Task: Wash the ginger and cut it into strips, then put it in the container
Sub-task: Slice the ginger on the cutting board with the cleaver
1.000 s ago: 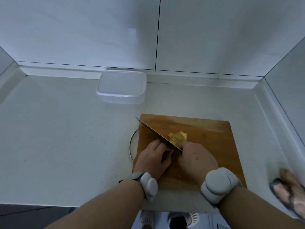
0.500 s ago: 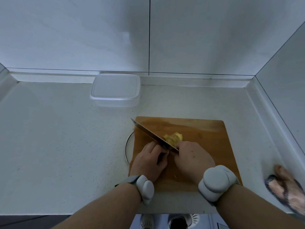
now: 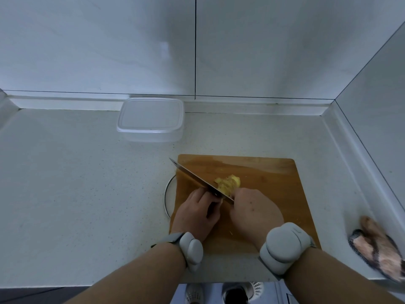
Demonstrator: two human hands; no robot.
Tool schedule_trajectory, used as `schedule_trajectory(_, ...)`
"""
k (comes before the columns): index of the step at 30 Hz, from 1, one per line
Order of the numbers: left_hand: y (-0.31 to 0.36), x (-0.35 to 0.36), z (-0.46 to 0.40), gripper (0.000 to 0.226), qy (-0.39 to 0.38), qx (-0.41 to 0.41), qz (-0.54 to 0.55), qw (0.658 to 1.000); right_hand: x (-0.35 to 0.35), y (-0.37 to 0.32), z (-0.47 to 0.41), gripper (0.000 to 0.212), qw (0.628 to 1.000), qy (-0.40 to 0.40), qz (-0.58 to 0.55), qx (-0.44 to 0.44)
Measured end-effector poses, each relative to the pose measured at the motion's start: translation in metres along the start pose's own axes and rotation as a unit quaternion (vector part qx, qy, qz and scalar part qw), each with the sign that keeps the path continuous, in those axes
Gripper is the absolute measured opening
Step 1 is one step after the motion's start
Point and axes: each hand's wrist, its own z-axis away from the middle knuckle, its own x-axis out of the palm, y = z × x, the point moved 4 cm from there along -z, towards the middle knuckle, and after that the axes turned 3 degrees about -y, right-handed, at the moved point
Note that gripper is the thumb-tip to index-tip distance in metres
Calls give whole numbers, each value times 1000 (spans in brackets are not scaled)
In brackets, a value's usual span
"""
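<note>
Little has moved since the earlier frames: both hands sit in the same spots on the cutting board, and the knife lies at the same slant, with only the camera's framing shifted a touch. Its blade runs on a diagonal, the tip pointing away and to the left past the board's far-left corner, the handle end coming back toward the person between the two hands. Curled fingers of the left hand wrap the knife at the handle. On the other side of the blade, the right hand rests knuckles-up on the board, fingers curled under; they reach to the near end of the ginger, though whether they pinch it or merely press on it cannot be told. That ginger is a pale yellow, partly cut lump near the middle of the board, just right of the blade and touching it, its long axis lying roughly along the blade's line. Beyond the board, against the back wall on the white counter, stands the clear plastic container.
</note>
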Motion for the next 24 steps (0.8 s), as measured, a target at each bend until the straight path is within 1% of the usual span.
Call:
schedule_trajectory(7, -1, 1, -1, 16, 2, 0, -5, 1000, 7, -5, -8, 19, 1000, 5, -7, -12)
schedule_trajectory(12, -1, 1, 0, 15, -2, -1, -8, 1000, 10, -3, -6, 18, 1000, 17, -15, -16)
schedule_trajectory(19, -1, 1, 0, 13, -3, -4, 4, 1000, 4, 2, -4, 16, 999, -1, -29, -14)
schedule_trajectory(24, 1, -1, 0, 12, -4, 10, 6, 1000, 0, 9, 3, 16, 999, 6, -39, -14)
